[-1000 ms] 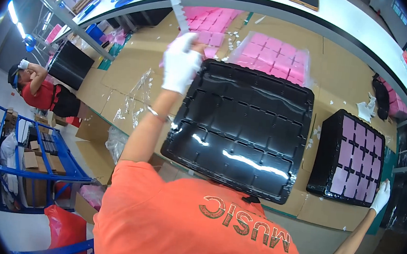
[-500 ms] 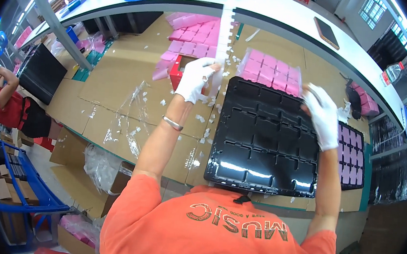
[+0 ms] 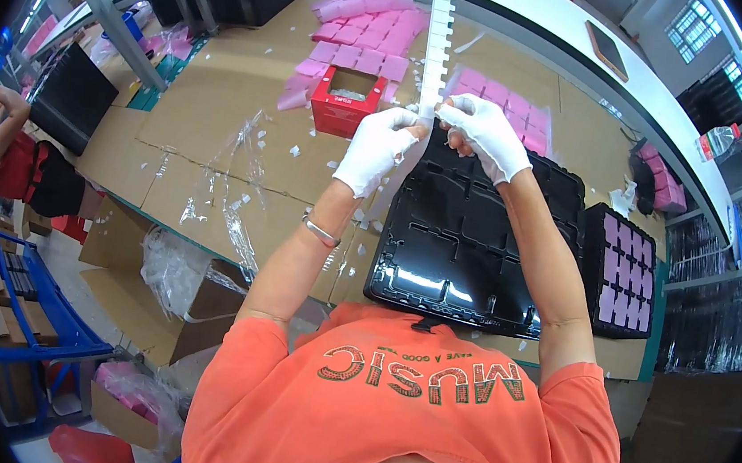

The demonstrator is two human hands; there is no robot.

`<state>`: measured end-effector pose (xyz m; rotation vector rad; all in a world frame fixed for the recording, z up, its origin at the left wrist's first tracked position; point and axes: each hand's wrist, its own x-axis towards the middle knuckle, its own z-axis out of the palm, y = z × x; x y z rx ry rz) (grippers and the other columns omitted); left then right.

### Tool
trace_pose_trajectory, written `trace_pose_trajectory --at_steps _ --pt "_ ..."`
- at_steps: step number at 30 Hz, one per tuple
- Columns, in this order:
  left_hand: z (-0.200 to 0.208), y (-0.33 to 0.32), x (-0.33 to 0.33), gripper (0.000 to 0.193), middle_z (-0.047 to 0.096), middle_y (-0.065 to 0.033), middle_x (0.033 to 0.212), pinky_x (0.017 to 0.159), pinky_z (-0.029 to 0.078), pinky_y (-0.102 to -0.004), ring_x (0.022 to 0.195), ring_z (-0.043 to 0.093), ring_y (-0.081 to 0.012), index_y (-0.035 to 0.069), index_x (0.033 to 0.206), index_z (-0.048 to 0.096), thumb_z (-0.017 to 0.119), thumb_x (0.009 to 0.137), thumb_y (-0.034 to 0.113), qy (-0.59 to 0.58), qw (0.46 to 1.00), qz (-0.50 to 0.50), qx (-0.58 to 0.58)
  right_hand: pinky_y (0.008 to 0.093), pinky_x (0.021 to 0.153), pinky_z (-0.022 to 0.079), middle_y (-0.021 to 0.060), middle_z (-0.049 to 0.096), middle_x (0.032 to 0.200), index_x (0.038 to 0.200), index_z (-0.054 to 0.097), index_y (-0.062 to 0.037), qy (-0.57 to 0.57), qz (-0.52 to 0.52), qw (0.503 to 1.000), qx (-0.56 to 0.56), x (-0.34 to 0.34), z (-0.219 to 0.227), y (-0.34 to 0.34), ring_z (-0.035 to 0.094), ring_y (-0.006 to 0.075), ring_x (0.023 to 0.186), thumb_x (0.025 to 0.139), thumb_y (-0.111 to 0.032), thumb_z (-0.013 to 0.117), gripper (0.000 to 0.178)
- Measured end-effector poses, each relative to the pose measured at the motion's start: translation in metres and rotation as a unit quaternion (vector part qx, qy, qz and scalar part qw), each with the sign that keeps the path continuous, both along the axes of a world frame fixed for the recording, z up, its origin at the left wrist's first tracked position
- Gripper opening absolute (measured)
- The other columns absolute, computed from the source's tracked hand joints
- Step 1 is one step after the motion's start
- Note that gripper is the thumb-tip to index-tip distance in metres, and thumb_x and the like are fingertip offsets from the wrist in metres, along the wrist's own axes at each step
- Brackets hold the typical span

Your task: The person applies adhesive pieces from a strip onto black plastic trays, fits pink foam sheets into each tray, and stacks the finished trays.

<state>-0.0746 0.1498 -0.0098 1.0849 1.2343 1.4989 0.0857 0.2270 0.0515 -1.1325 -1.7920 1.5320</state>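
Observation:
A long white strip (image 3: 437, 50) with small tabs along one edge runs down from the far shelf to my gloved hands. My left hand (image 3: 381, 150) is closed on this strip, and a translucent length of it trails below the fingers. Against the strip's right edge, the fingers of my right hand (image 3: 485, 135) are pinched together; whatever they hold is too small to make out. Beneath my right forearm lies a black plastic tray (image 3: 457, 267) with moulded compartments. An open red box (image 3: 337, 119) stands just left of my left hand.
Pink foam sheets (image 3: 377, 31) lie behind the box, with another pink sheet (image 3: 508, 106) behind the tray. A black tray with pink pads (image 3: 626, 274) sits at right. Clear film (image 3: 244, 201) and white scraps litter the cardboard. A phone (image 3: 606, 51) rests on the shelf.
My right hand has moved left from the black tray's far right side to the white strip. My left hand has shifted slightly right and nearer, still on the strip.

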Motion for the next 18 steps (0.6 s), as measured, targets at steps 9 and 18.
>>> trace_pose_trajectory --at_steps 9,18 --pt "0.004 0.004 0.024 0.018 0.059 0.0027 0.071 0.055 0.040 -0.0232 0.062 0.050 -0.0045 0.002 0.096 0.070 0.071 0.088 0.017 0.107 0.992 0.059 -0.011 0.0226 0.043 0.030 -0.0022 0.052 0.064 0.087 0.062 -0.0054 0.003 0.020 0.999 -0.032 0.010 -0.009 0.015 0.044 0.0051 0.048 0.089 -0.026 0.071 0.022" --pt "-0.029 0.018 0.020 0.013 0.067 -0.0151 0.084 0.068 0.052 -0.0402 0.075 0.066 -0.0341 0.004 0.090 0.069 0.070 0.082 0.014 0.392 0.879 0.235 0.137 0.0249 0.043 0.028 -0.0025 0.047 0.058 0.070 0.058 -0.0061 0.035 -0.015 0.998 -0.049 0.017 0.000 0.009 0.039 0.0062 0.044 0.086 -0.024 0.067 0.026"
